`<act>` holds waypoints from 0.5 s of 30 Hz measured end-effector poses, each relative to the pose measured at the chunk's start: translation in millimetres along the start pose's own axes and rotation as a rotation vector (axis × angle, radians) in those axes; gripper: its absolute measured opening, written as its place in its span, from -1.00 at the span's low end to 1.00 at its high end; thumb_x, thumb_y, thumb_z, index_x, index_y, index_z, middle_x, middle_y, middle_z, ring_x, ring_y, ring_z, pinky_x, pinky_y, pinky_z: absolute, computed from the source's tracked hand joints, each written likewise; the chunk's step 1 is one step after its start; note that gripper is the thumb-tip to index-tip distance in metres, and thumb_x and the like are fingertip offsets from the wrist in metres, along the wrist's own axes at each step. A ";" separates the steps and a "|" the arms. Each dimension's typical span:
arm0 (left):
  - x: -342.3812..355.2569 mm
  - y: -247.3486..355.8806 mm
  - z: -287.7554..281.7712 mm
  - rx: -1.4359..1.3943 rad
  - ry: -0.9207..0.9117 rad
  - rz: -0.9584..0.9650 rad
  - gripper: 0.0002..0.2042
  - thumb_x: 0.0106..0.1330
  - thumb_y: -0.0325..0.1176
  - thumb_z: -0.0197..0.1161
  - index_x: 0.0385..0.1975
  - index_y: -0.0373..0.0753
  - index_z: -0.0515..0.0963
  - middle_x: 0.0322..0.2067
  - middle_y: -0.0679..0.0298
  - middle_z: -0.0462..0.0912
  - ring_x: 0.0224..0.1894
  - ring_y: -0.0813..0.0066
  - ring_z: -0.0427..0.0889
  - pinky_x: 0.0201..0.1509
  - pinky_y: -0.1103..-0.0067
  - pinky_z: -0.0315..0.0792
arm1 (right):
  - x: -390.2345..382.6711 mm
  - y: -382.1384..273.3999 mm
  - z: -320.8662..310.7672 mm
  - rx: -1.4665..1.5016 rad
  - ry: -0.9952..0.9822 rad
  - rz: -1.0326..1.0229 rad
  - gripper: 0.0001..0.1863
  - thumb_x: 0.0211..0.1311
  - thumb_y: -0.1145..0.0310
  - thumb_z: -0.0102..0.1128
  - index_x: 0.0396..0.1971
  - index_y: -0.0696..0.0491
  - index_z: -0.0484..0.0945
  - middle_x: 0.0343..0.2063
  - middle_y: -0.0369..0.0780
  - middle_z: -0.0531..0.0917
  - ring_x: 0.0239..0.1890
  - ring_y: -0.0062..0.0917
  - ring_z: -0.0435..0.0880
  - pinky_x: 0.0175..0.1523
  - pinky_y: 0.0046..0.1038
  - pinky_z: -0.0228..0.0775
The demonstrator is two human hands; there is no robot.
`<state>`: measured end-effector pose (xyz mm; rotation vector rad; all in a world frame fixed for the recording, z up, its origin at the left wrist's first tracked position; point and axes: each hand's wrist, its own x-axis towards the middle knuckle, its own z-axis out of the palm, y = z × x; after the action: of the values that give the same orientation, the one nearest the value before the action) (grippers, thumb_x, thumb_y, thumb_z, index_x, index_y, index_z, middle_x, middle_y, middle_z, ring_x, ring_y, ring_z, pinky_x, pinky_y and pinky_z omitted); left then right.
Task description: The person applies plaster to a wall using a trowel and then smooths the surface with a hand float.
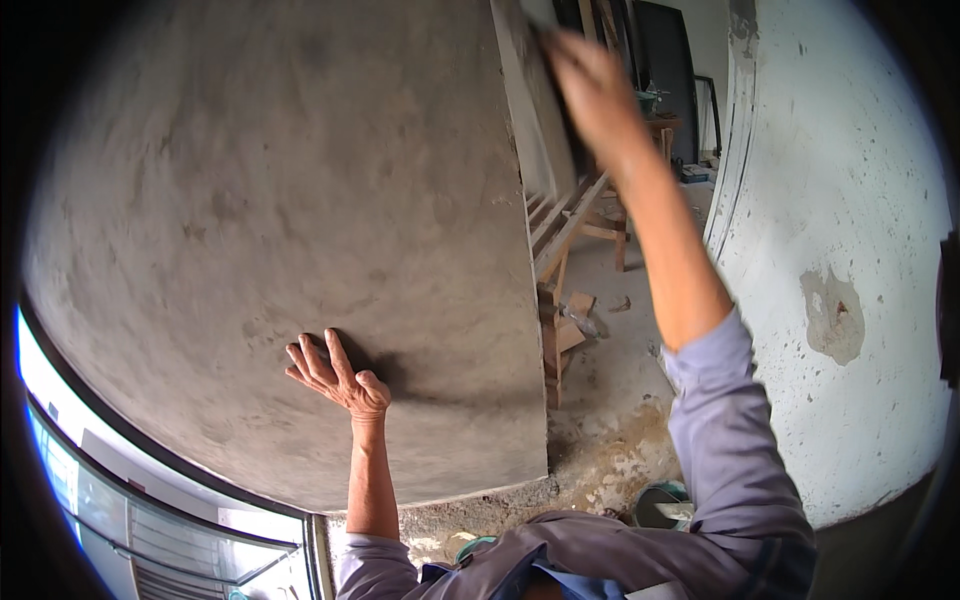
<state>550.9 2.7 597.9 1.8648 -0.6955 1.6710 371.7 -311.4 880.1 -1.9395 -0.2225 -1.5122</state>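
Observation:
A grey plastered wall [300, 200] stands before me. Low on its face, my left hand [340, 378] rests with fingers spread, holding nothing. Up at the wall's right edge, my right hand [595, 95] is closed on what looks like a plastering trowel [545, 120], with a long, flat grey blade. Motion blurs both this hand and the trowel, and its handle is mostly hidden behind my fingers. The blade runs nearly upright along the wall's edge; whether it touches the plaster, I cannot tell.
Past the wall's edge is a doorway with a wooden trestle [572, 235], scraps on the floor [615, 345] and dark panels [665, 70] behind. A white wall [840, 200] with a chipped patch stands at right. A bucket [660, 506] sits near my body. Glazing [170, 525] curves at lower left.

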 end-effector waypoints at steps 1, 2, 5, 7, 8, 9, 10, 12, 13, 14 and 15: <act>-0.2 -1.0 -0.7 0.004 0.004 0.003 -0.24 0.53 0.22 -0.56 0.37 -0.20 0.36 0.44 -0.07 0.13 0.54 -0.13 -0.07 0.54 -0.07 -0.40 | -31.6 20.5 7.9 0.005 -0.035 0.029 -0.40 0.46 -0.03 0.02 0.11 0.26 0.55 0.04 0.08 0.65 0.18 -0.20 0.59 0.26 -0.27 0.36; 0.6 -0.6 0.8 0.004 0.003 0.004 -0.23 0.53 0.22 -0.56 0.37 -0.21 0.35 0.44 -0.08 0.13 0.54 -0.13 -0.07 0.54 -0.07 -0.40 | -78.3 37.7 17.3 -0.149 0.061 0.150 -0.37 0.48 -0.05 -0.03 0.13 0.29 0.52 0.11 0.07 0.61 0.22 -0.17 0.56 0.32 -0.25 0.33; 1.1 0.1 -1.2 -0.003 0.000 0.008 -0.23 0.52 0.23 -0.57 0.38 -0.21 0.35 0.44 -0.08 0.12 0.54 -0.13 -0.07 0.54 -0.07 -0.40 | -208.9 69.1 8.9 0.124 -0.282 0.533 -0.42 0.47 0.06 0.09 0.14 0.32 0.50 0.13 0.07 0.60 0.24 -0.25 0.54 0.35 -0.27 0.32; 5.2 3.3 1.0 -0.011 0.008 0.010 -0.23 0.52 0.23 -0.57 0.38 -0.21 0.35 0.44 -0.08 0.12 0.54 -0.13 -0.07 0.54 -0.06 -0.40 | -259.4 72.0 -12.1 0.092 -0.403 0.733 -0.40 0.44 0.10 0.16 0.20 0.33 0.44 0.16 0.12 0.55 0.28 -0.24 0.50 0.37 -0.26 0.30; 5.6 4.7 3.4 -0.020 0.009 0.019 -0.23 0.53 0.22 -0.57 0.37 -0.21 0.36 0.44 -0.08 0.12 0.54 -0.12 -0.07 0.54 -0.05 -0.39 | -255.7 72.6 -19.7 0.071 -0.245 0.678 -0.36 0.41 0.11 0.19 0.24 0.33 0.39 0.19 0.14 0.52 0.30 -0.19 0.47 0.38 -0.24 0.29; 5.3 4.5 6.8 -0.021 0.021 0.013 -0.24 0.53 0.21 -0.57 0.37 -0.21 0.37 0.44 -0.07 0.13 0.54 -0.12 -0.07 0.54 -0.05 -0.39 | -249.8 69.0 -25.0 0.050 -0.097 0.622 -0.32 0.38 0.12 0.23 0.28 0.32 0.34 0.21 0.16 0.49 0.32 -0.14 0.45 0.39 -0.21 0.28; 1.1 0.9 6.9 -0.012 0.014 0.008 -0.24 0.53 0.21 -0.57 0.36 -0.21 0.37 0.44 -0.07 0.13 0.54 -0.11 -0.07 0.55 -0.05 -0.39 | -206.4 45.7 -32.9 -0.097 -0.094 0.389 -0.27 0.35 0.13 0.26 0.33 0.32 0.27 0.26 0.19 0.42 0.35 -0.08 0.40 0.42 -0.16 0.24; -0.2 -4.8 0.4 -0.004 0.017 0.015 -0.25 0.54 0.20 -0.55 0.35 -0.21 0.40 0.44 -0.04 0.15 0.54 -0.07 -0.06 0.55 -0.03 -0.41 | -115.5 -2.2 -33.0 -0.311 0.053 -0.170 -0.40 0.24 0.21 0.39 0.19 0.24 0.47 0.08 0.10 0.59 0.16 -0.15 0.59 0.22 -0.23 0.45; -0.5 -5.9 1.3 -0.002 0.016 0.014 -0.25 0.54 0.20 -0.55 0.34 -0.21 0.40 0.44 -0.03 0.15 0.54 -0.06 -0.05 0.55 -0.03 -0.42 | -70.0 -32.8 -33.2 -0.416 0.071 -0.380 -0.49 0.26 0.22 0.37 0.12 0.19 0.55 -0.05 0.02 0.67 -0.01 -0.25 0.68 0.10 -0.26 0.49; 1.0 -6.9 -1.2 0.001 0.015 0.018 -0.26 0.54 0.19 -0.54 0.34 -0.21 0.41 0.44 -0.02 0.15 0.54 -0.05 -0.05 0.55 -0.02 -0.42 | -35.2 -48.4 -28.8 -0.562 0.077 -0.542 -0.53 0.23 0.25 0.39 0.08 0.15 0.57 -0.14 -0.05 0.66 -0.10 -0.27 0.68 0.00 -0.29 0.50; 1.1 -4.6 0.1 -0.007 0.015 0.018 -0.26 0.55 0.19 -0.54 0.34 -0.21 0.41 0.44 -0.02 0.15 0.54 -0.04 -0.05 0.55 -0.01 -0.43 | -0.7 -64.8 -27.0 -0.718 0.108 -0.710 -0.58 0.20 0.28 0.41 0.03 0.10 0.59 -0.23 -0.12 0.65 -0.19 -0.29 0.67 -0.11 -0.32 0.51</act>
<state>554.3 5.9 598.8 1.8451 -0.7127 1.6898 317.0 -277.4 907.9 -2.4627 -0.3875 -2.3996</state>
